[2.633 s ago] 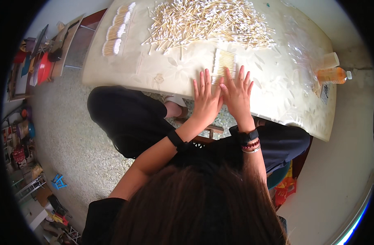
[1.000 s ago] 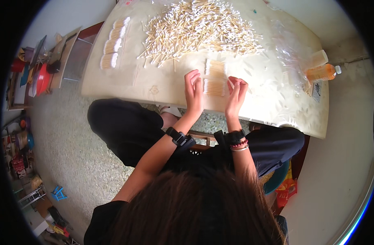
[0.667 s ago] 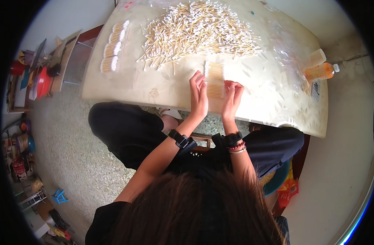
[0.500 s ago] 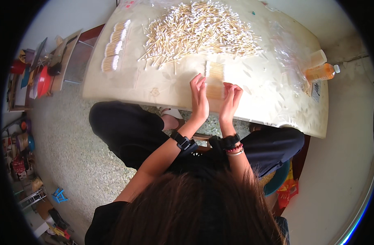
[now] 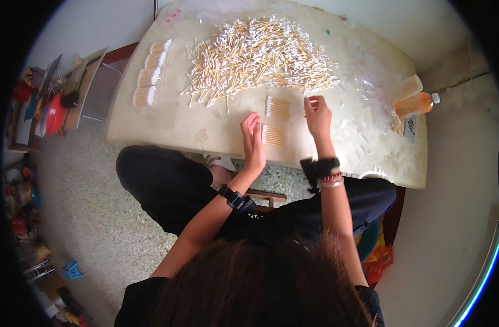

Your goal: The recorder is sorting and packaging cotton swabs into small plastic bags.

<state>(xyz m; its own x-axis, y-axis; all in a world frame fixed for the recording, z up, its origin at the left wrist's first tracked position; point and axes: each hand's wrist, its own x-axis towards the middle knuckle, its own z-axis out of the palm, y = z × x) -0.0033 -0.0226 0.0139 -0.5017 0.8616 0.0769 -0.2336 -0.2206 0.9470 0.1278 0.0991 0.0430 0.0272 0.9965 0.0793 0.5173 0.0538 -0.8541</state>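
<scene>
Cotton swabs with wooden sticks and white tips lie in a big loose pile (image 5: 260, 57) at the far middle of the table. Between that pile and me, a flat row of swabs (image 5: 279, 108) lies side by side, and a second row (image 5: 274, 135) is nearer the table edge. My left hand (image 5: 253, 143) rests at the left end of the nearer row, fingers stretched upward and nothing seen in them. Right of the farther row, my right hand (image 5: 318, 117) is over the table near the pile's lower right edge, its fingers loosely bent and apart.
Several bundles of swabs (image 5: 146, 96) form a column at the table's left. At the right are crumpled clear plastic (image 5: 372, 82), an orange drink bottle (image 5: 416, 105) and a pale cup (image 5: 411, 86). My knees are under the table's front edge (image 5: 195, 143).
My right hand has left the right end of the nearer row and moved up and right toward the pile. My left hand has shifted slightly left and stays by that row.
</scene>
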